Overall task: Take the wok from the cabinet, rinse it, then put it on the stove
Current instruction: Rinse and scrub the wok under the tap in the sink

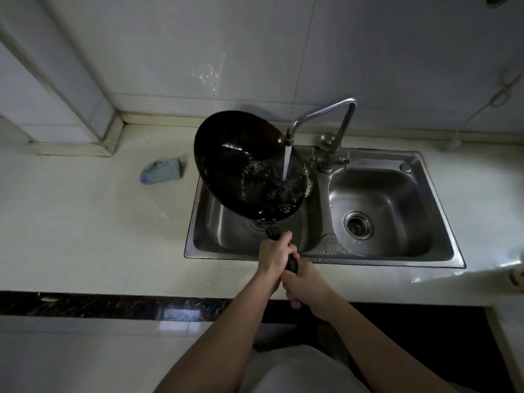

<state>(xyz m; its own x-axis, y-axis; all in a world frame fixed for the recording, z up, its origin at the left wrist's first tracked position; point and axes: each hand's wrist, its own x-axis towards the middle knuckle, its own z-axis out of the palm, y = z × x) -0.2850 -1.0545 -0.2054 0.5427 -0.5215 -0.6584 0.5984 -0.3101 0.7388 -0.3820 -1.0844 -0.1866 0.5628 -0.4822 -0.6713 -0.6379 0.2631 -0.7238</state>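
A black wok is held tilted over the left basin of the steel double sink. Water runs from the faucet into the wok's right side and pools and splashes there. My left hand grips the wok's black handle nearer the pan. Just behind it, at the handle's end, my right hand grips too. Both hands hover above the sink's front rim.
A blue-grey cloth lies on the pale countertop left of the sink. The right basin holds only its drain. A tiled wall rises behind the faucet. A small container peeks in at the right edge.
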